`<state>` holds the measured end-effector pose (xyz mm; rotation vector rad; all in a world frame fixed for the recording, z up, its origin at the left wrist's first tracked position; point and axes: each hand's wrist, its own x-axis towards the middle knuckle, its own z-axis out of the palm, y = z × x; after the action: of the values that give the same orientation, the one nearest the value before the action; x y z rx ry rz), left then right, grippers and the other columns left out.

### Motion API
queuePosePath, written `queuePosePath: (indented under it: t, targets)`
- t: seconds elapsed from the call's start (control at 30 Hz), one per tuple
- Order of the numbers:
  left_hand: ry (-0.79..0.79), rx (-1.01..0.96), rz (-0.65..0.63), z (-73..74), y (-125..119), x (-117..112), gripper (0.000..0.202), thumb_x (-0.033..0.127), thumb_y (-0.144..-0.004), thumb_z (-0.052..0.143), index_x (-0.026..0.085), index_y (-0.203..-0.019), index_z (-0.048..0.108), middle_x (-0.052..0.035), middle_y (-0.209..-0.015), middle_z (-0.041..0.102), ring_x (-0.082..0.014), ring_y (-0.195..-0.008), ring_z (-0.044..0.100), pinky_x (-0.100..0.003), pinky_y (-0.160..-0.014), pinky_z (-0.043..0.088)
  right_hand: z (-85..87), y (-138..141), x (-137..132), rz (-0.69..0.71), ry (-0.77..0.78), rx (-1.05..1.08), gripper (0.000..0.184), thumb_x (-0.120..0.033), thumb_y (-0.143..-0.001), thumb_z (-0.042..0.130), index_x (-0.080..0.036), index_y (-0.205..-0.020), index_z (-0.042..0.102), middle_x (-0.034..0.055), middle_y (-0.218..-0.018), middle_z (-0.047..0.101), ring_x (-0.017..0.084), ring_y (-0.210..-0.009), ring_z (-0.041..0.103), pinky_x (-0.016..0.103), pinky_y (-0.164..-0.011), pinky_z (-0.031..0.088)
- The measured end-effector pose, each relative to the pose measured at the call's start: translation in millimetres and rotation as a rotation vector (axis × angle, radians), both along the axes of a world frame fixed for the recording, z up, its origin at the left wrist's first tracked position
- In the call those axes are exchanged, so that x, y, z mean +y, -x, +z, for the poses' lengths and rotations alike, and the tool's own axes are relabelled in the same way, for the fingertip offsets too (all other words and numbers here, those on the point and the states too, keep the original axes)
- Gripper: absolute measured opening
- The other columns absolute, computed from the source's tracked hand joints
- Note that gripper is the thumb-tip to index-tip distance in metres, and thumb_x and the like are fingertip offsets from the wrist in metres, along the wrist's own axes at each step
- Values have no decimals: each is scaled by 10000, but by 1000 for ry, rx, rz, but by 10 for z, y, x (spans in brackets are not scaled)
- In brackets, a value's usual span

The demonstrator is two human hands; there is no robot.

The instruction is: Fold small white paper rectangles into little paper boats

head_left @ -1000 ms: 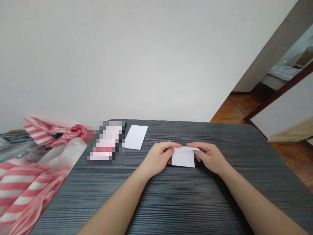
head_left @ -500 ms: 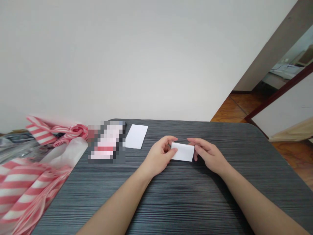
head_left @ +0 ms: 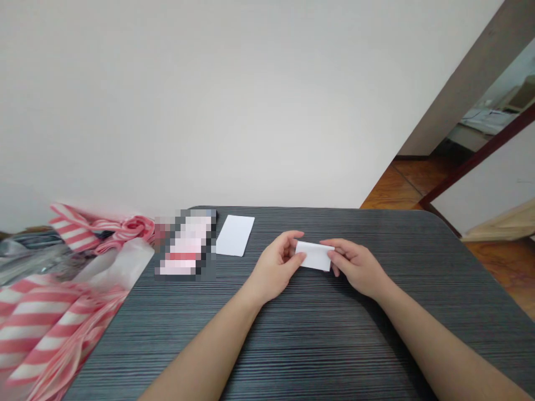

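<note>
A small white folded piece of paper (head_left: 315,257) is held up above the dark table, its fold along the top edge. My left hand (head_left: 276,266) grips its left end, thumb on the near face and fingers behind. At the right end, my right hand (head_left: 358,267) pinches the paper between thumb and fingers. The fingertips behind the paper are partly hidden. Off to the left, a flat stack or sheet of white paper (head_left: 236,235) lies on the table, beside a blurred-out phone-like object (head_left: 188,242).
The dark wood-grain table (head_left: 309,345) stands against a pale wall (head_left: 267,100). Red-and-white striped cloth (head_left: 42,317) and clear plastic (head_left: 125,262) are heaped off its left side. A doorway and wooden floor (head_left: 422,181) lie to the right.
My right thumb and fingers have closed onto the paper's right end, where they were at its edge before. The view has shifted slightly.
</note>
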<state>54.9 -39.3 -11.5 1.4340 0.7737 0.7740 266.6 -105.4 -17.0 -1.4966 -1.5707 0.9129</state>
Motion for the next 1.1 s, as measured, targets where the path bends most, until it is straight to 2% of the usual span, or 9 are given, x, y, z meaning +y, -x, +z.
queuePosePath:
  t: [0.1,0.23,0.53,0.73,0.87,1.1]
  targets:
    - [33,72,-33,12,8,7,380,285,-870,610,173,-1224,529,1,-781,616,-113,-637,547,-224,-581,430,14,0,2,-23,-1,-25,306,-287,-951,509,-176,-1203,644,-34,-561,594,145,-541,573,281,-603,443]
    - [45,137,-64,4,14,18,250,347,-894,584,166,-1065,581,16,-685,593,-103,-557,515,-215,-519,393,14,4,8,-39,-2,3,306,-287,-945,517,-177,-1202,641,-35,-563,587,147,-545,568,280,-603,442]
    - [47,111,-70,-37,3,25,165,271,-869,609,179,-999,564,30,-693,602,-82,-551,511,-195,-525,403,-38,-1,7,-41,-26,55,314,-287,-944,527,-185,-1226,622,-30,-608,594,137,-536,558,270,-572,437]
    - [65,114,-24,-64,-2,25,207,302,-861,621,177,-1015,562,29,-669,597,-91,-529,513,-197,-492,394,-21,19,15,-39,-9,132,339,-296,-948,513,-177,-1258,581,-14,-645,656,124,-499,553,260,-533,451]
    - [86,83,20,-40,-16,17,203,289,-844,636,174,-998,572,37,-650,587,-85,-510,504,-194,-484,396,-7,45,14,-4,44,212,389,-295,-915,563,-162,-1280,538,18,-708,715,123,-492,569,248,-492,455]
    - [119,54,55,27,-34,-3,228,266,-822,652,167,-1017,587,40,-639,590,-81,-494,500,-187,-468,399,4,45,12,12,76,148,336,-271,-923,562,-162,-1241,568,20,-682,721,112,-464,543,250,-498,447]
